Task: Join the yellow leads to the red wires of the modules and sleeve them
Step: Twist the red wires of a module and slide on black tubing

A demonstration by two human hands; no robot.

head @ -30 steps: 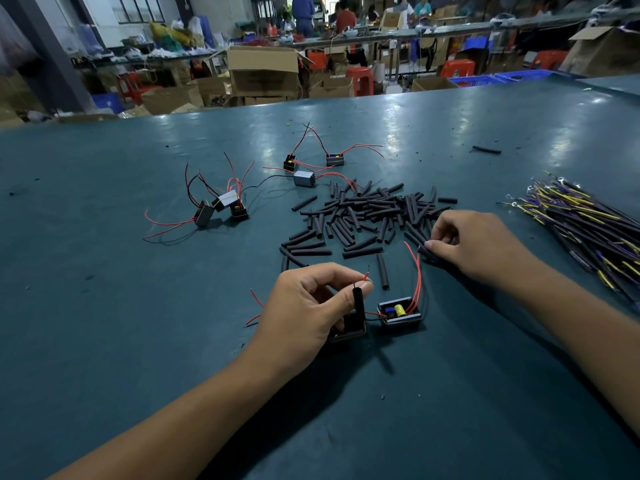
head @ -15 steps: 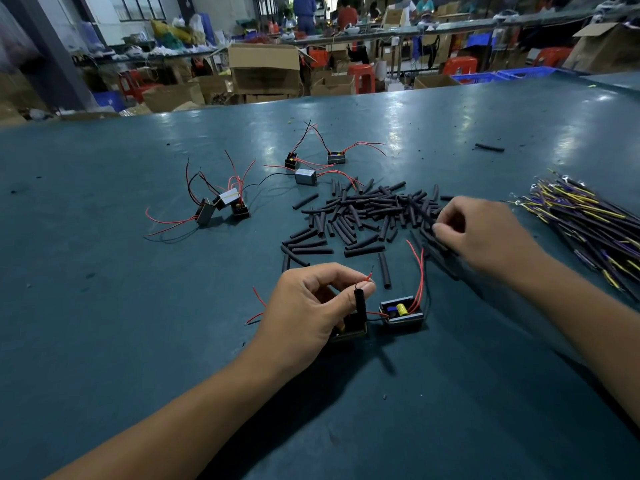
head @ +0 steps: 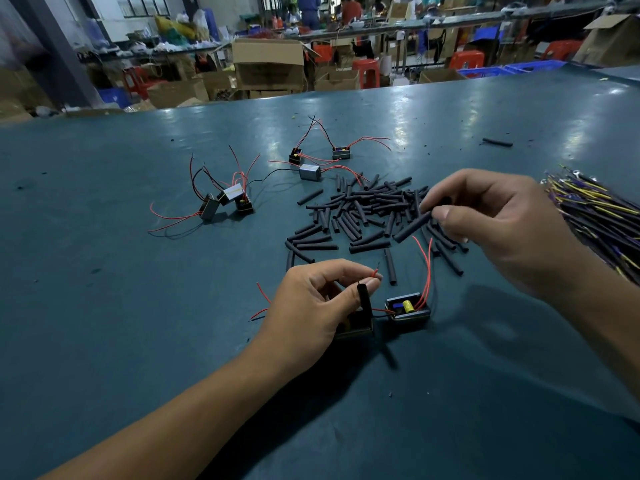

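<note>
Sleeving step, by the look of it: red wire pinched upright in left hand, one sleeve already on it, above a half-hidden module. Right hand pinching fresh sleeve, lifted off pile. Next, probably: aligning bore with wire tip, or fetching a lead from bundle at right.

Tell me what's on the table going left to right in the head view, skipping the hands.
Cluster of three modules → second group of three modules → pile of black sleeves → open module with a yellow part → lone sleeve → bundle of yellow leads.
</note>
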